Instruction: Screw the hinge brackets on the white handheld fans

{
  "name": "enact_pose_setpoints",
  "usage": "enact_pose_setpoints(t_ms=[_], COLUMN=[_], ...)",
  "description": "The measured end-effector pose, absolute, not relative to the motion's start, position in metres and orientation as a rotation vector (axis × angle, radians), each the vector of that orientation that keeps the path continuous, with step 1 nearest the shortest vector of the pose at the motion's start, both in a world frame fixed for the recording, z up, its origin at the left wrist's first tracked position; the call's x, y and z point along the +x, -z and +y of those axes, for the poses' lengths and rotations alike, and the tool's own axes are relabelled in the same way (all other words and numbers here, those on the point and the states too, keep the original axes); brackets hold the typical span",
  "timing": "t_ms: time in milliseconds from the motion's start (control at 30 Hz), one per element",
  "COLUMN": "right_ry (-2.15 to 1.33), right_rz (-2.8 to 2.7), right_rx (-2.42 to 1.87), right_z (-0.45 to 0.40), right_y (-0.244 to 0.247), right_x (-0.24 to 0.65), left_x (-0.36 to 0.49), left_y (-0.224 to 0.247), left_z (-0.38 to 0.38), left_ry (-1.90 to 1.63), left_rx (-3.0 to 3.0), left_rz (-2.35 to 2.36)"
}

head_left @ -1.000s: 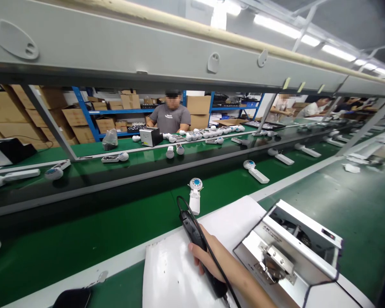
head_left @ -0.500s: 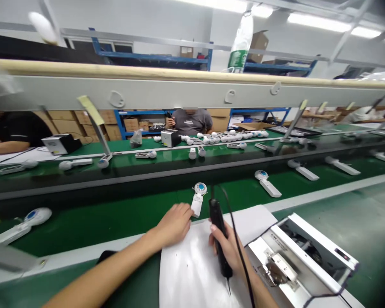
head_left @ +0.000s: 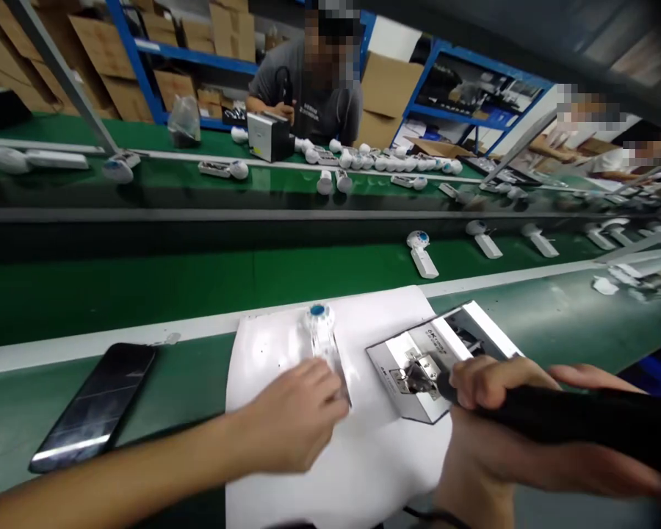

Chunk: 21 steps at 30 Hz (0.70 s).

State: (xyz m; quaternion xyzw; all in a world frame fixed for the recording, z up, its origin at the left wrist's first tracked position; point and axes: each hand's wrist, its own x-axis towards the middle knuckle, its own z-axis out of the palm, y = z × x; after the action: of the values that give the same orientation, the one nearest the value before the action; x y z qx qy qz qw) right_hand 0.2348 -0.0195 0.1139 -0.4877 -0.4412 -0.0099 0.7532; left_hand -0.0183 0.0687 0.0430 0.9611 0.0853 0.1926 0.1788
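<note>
On a white sheet (head_left: 385, 463), my left hand (head_left: 302, 415) has its fingers closed on the handle end of a white device (head_left: 320, 330) with a round head and a blue centre. My right hand (head_left: 490, 411), at the right and close to the camera, grips a black electric screwdriver (head_left: 578, 415). The tool's front end is at a silver box-like screw feeder (head_left: 413, 367) that stands on the sheet's right side. The tool's tip is hidden or blurred against the feeder.
A black phone (head_left: 96, 408) lies at the left. Beyond the sheet runs a green conveyor (head_left: 143, 294) carrying white devices, one (head_left: 423, 257) just past the sheet. Across it, a person (head_left: 319, 95) sits behind a metal box (head_left: 269, 136) and many white parts.
The view has tilted down. My left hand has brought the device from the conveyor onto the sheet. My right hand has raised the screwdriver, now levelled, and moved it to the feeder.
</note>
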Motion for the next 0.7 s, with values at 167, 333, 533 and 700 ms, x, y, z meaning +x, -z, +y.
enact_pose_setpoints(t_ms=[167, 333, 533, 700], right_ry=[0.087, 0.08, -0.467, -0.654], right_rz=[-1.084, -1.042, -1.115, -1.228], right_rx=[-1.099, -1.116, -0.896, -0.795], right_z=[0.005, -0.005, -0.018, -0.003], right_y=[-0.09, -0.088, -0.097, -0.079], right_x=[0.229, 0.217, 0.168, 0.15], left_x=[-0.023, -0.022, -0.018, -0.018], left_y=[-0.013, 0.005, 0.003, 0.004], left_z=[0.008, 0.006, 0.007, 0.009], left_ry=[-0.479, -0.569, -0.613, -0.64], left_rx=[2.702, 2.727, 2.719, 2.706], left_rz=[0.038, 0.051, -0.024, -0.021])
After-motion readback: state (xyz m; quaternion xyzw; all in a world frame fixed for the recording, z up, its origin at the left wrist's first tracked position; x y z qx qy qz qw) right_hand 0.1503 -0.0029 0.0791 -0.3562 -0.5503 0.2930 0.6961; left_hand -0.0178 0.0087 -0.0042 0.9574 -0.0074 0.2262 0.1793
